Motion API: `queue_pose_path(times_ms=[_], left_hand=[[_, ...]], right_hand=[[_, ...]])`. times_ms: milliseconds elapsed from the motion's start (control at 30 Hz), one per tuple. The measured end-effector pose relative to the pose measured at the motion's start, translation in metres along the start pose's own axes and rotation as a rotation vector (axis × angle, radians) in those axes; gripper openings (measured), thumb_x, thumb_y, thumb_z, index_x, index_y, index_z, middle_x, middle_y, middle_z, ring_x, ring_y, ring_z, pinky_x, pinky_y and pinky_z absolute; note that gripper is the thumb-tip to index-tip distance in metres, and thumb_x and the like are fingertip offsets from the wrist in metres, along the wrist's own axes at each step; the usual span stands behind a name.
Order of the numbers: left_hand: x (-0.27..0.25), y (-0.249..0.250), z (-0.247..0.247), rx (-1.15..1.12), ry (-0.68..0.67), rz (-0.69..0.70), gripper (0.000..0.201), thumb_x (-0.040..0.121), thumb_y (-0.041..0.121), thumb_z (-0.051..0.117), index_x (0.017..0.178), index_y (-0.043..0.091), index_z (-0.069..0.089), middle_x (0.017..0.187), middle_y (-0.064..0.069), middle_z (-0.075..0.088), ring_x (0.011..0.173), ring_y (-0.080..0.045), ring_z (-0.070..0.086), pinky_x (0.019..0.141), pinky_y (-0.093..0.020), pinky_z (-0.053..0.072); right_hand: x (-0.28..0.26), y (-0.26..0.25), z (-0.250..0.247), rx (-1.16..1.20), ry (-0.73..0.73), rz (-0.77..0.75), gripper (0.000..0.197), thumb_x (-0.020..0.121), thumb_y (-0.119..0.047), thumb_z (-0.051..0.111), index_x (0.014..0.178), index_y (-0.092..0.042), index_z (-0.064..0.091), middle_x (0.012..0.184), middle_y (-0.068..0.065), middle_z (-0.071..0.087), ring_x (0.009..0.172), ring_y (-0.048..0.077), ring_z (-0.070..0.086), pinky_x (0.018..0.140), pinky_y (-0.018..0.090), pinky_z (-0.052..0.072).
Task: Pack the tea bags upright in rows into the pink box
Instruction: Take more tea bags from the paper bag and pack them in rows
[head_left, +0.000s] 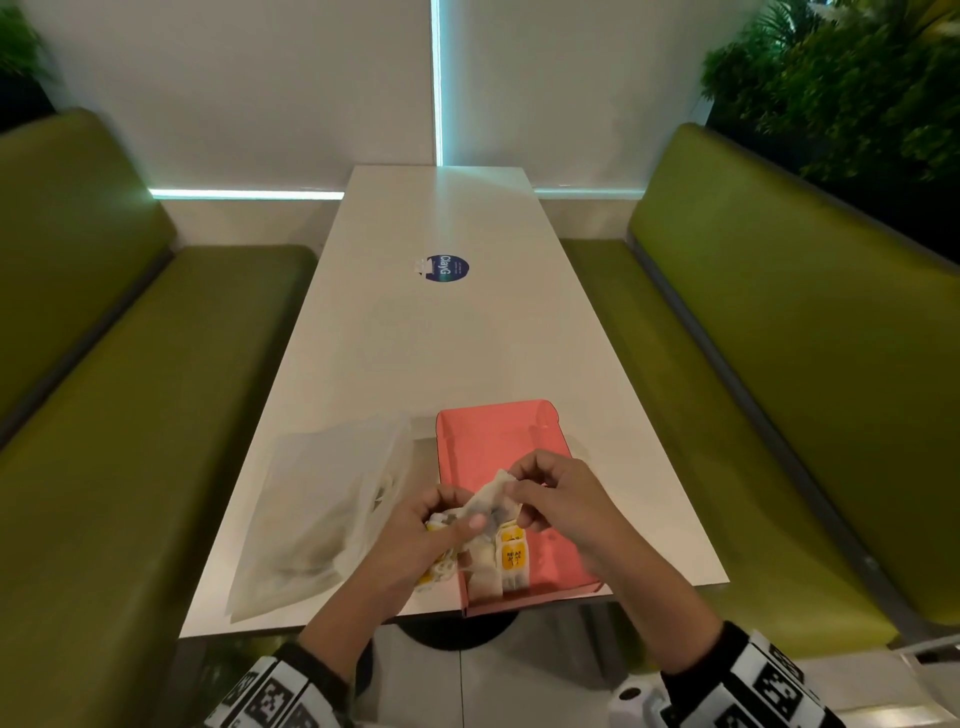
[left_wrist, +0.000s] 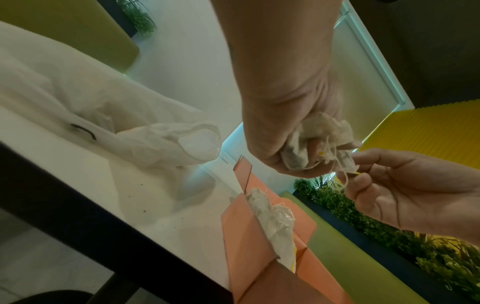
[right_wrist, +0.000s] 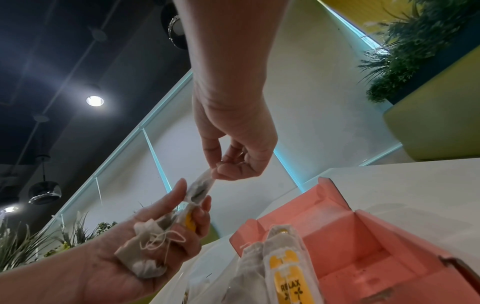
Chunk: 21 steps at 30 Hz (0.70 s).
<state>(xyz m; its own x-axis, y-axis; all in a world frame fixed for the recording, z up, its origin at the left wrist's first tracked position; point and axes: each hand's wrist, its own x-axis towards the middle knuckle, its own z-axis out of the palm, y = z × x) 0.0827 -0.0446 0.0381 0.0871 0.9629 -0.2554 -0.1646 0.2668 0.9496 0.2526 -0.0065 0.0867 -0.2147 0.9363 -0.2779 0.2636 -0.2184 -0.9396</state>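
The pink box (head_left: 498, 441) lies open on the surface (head_left: 415, 338) at its near edge, and only its near left corner is filled: a short row of tea bags (head_left: 506, 564) stands upright there, yellow tags facing up. Most of the box floor is bare, so the packing looks barely begun, with several rows left to build.

The left hand (head_left: 415, 525) holds a tangled bunch of bags (right_wrist: 145, 253), strings knotted loosely across the palm, its fingers (right_wrist: 179, 193) curled round them. The right hand (head_left: 550, 493) pinches the top of one bag (right_wrist: 201, 185) between thumb and fingertip, drawing it out of the bunch just above the box. That bag, by my judgement, goes next into the row.

A crumpled white plastic bag (head_left: 322, 509) lies left of the box; how many tea bags it hides I cannot tell.

One yellow tag (right_wrist: 289, 286) reads "RELAX" above small leaf marks. A round blue sticker (head_left: 447, 268) farther along the surface reads "ClayG"
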Motion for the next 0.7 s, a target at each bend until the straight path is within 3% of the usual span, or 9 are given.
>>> queue_pose_path(times_ms=[233,333,400,467,533,567,600,700], left_hand=[[-0.001,0.002,-0.012,0.104,-0.074,-0.016,0.029,0.067,-0.007,0.077,0.090,0.005,0.063,0.064,0.005,0.064,0.051,-0.007,0.057,0.052,-0.020,0.048],[0.000,0.004,-0.018,0.124,-0.069,0.001,0.035,0.059,0.006,0.084,0.090,0.006,0.066,0.062,0.002,0.062,0.050,-0.011,0.054,0.053,-0.021,0.048],[0.001,0.005,-0.019,0.103,-0.016,0.022,0.031,0.062,0.014,0.084,0.088,0.007,0.067,0.062,0.002,0.060,0.050,-0.011,0.053,0.053,-0.022,0.047],[0.002,0.007,-0.016,0.076,0.047,0.040,0.018,0.069,0.017,0.075,0.082,0.008,0.068,0.059,0.002,0.059,0.049,-0.011,0.053,0.051,-0.022,0.047],[0.003,0.008,-0.014,0.050,0.117,0.049,0.011,0.074,0.017,0.071,0.073,0.009,0.065,0.056,-0.001,0.056,0.048,-0.013,0.051,0.049,-0.022,0.044],[0.004,0.007,-0.013,0.045,0.148,0.051,0.015,0.074,0.021,0.071,0.068,0.011,0.062,0.055,-0.001,0.053,0.049,-0.014,0.049,0.049,-0.023,0.043],[0.004,0.006,-0.013,0.054,0.174,0.049,0.021,0.073,0.027,0.071,0.065,0.012,0.058,0.054,-0.002,0.052,0.049,-0.016,0.046,0.049,-0.023,0.040],[0.004,0.003,-0.009,0.163,0.174,0.083,0.028,0.073,0.026,0.075,0.061,0.012,0.053,0.054,0.003,0.052,0.051,-0.015,0.045,0.050,-0.022,0.041]], right_hand=[[0.000,-0.006,-0.018,-0.101,-0.247,-0.011,0.017,0.084,0.000,0.066,0.091,-0.015,0.064,0.069,0.001,0.060,0.053,0.009,0.056,0.051,0.018,0.046],[-0.001,-0.014,-0.030,-0.256,-0.422,-0.011,0.016,0.082,0.000,0.068,0.091,-0.013,0.065,0.068,-0.001,0.060,0.052,0.006,0.055,0.053,0.018,0.047],[-0.001,-0.016,-0.034,-0.433,-0.489,-0.004,0.014,0.082,-0.002,0.067,0.090,-0.013,0.066,0.069,-0.004,0.060,0.052,0.004,0.056,0.054,0.016,0.047],[0.005,-0.012,-0.032,-0.614,-0.304,-0.047,0.011,0.084,-0.006,0.065,0.090,-0.015,0.066,0.074,-0.005,0.061,0.062,0.007,0.059,0.059,0.018,0.048],[0.013,-0.005,-0.030,-0.706,0.111,-0.126,0.007,0.086,-0.014,0.062,0.089,-0.019,0.065,0.081,-0.005,0.063,0.076,0.013,0.062,0.067,0.022,0.047],[0.012,-0.004,-0.029,-0.687,0.247,-0.155,0.002,0.086,-0.018,0.063,0.086,-0.020,0.064,0.081,-0.005,0.064,0.078,0.015,0.062,0.069,0.024,0.048],[0.011,-0.003,-0.028,-0.639,0.263,-0.163,0.002,0.086,-0.020,0.065,0.085,-0.020,0.064,0.080,-0.004,0.065,0.076,0.015,0.063,0.069,0.026,0.051],[0.004,-0.006,-0.023,-0.510,-0.137,-0.073,0.011,0.082,-0.008,0.067,0.080,-0.019,0.063,0.072,-0.003,0.064,0.063,0.013,0.063,0.063,0.025,0.056]])
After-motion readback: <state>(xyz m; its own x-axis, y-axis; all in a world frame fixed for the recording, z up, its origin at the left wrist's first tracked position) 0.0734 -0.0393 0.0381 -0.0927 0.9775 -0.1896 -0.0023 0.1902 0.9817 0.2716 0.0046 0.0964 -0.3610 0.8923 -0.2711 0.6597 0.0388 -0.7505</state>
